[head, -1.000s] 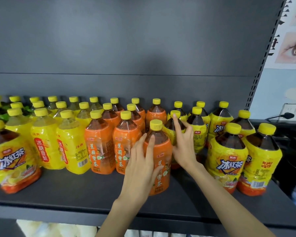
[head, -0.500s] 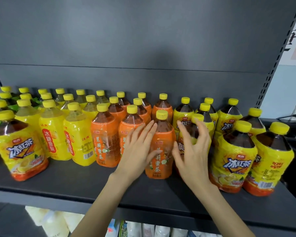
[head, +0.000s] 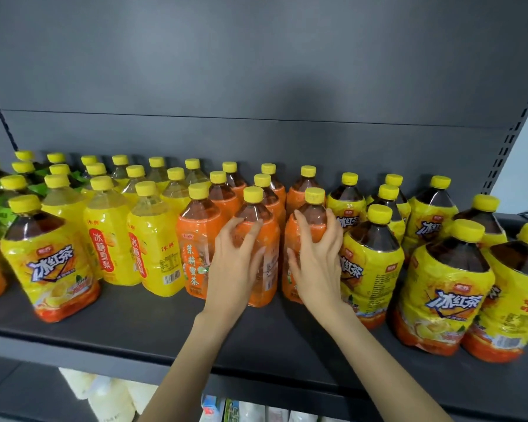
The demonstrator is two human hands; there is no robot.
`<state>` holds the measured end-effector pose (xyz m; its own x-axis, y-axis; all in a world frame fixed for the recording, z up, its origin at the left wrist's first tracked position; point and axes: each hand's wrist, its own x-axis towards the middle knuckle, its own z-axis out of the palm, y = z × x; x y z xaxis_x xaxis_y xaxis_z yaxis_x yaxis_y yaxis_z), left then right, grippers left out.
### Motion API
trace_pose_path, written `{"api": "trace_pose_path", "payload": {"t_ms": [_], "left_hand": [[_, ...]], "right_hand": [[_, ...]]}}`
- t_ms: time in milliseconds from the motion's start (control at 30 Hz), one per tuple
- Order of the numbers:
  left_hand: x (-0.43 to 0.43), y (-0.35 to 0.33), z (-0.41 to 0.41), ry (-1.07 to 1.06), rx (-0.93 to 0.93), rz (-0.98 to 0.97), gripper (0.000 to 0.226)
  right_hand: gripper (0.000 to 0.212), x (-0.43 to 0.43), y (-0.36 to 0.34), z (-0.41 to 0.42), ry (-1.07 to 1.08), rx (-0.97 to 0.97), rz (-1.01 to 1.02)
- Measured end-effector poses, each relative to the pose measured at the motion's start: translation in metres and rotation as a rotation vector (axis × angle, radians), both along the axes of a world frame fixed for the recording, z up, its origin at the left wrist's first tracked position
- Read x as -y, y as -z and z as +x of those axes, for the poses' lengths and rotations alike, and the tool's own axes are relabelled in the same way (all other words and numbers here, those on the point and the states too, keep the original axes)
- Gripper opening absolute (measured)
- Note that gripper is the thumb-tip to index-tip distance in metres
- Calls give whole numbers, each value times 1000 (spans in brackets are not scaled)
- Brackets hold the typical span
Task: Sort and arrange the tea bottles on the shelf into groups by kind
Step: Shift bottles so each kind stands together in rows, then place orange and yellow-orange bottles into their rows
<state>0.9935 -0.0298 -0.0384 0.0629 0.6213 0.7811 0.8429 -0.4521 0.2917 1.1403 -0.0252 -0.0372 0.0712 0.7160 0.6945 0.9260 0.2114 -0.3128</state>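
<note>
Yellow-capped tea bottles stand on a dark shelf (head: 153,324). Orange-label bottles fill the middle. My left hand (head: 237,266) is closed around the front of one orange bottle (head: 270,248). My right hand (head: 319,260) grips the orange bottle (head: 314,197) beside it, fingers over its shoulder and thumb on its left side. Clear yellow pear-drink bottles (head: 113,239) stand to the left. Yellow-label iced black tea bottles (head: 448,293) crowd the right, and one more iced black tea bottle (head: 49,263) stands at front left. Green-label bottles (head: 0,214) sit at the far left.
The grey back panel rises behind the rows, with a slotted upright (head: 506,141) at the right end. A bare strip of shelf runs along the front edge. Packaged goods (head: 110,397) show on the lower shelf beneath.
My right hand left the yellow iced tea bottles and took the front orange bottle. My left hand shifted to the orange bottle just left of it. The view moved closer.
</note>
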Motion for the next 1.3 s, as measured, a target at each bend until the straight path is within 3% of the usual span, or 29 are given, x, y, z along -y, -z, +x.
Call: {"api": "trace_pose_path", "payload": {"t_ms": [367, 567, 667, 733, 967, 1167, 1300], "left_hand": [[11, 5, 4, -9, -54, -99, 66], [27, 0, -21, 60, -110, -211, 55], [45, 4, -44, -61, -88, -238, 50], [64, 9, -68, -143, -82, -236, 50], [123, 21, -187, -404, -119, -239, 27], [145, 25, -264, -412, -108, -351, 37], [156, 19, -332, -383, -116, -351, 36]], "right_hand": [[72, -54, -9, 11, -2, 10, -143], [90, -39, -28, 18, -110, -77, -347], [75, -22, -44, 19, -194, -199, -394], [65, -4, -47, 19, -235, -215, -276], [38, 84, -12, 4, -228, -31, -89], [47, 124, 14, -28, -72, 188, -119], [56, 139, 22, -84, -14, 201, -181]]}}
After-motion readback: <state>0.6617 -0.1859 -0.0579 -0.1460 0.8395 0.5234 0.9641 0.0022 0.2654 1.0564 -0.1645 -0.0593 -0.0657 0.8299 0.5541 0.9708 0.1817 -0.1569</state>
